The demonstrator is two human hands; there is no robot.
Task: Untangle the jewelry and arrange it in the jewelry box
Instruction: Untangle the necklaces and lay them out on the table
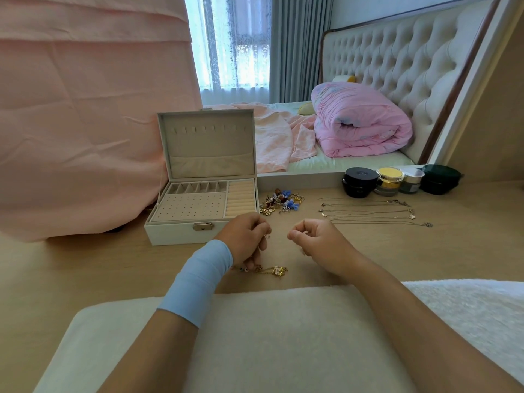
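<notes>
At far left the jewelry box stands open on the desk, its trays bare as far as we can see. Just beside it, our left hand curls its fingers around one end of a gold chain, the rest trailing onto the wood below. Behind, a tangled heap of jewelry waits near the box. Our right hand is clenched with thumb against forefinger; we cannot tell whether it pinches a strand. Farther right, necklaces lie straightened in rows. We judge the untangling is under way; next comes gently teasing this chain loose, then laying it out.
</notes>
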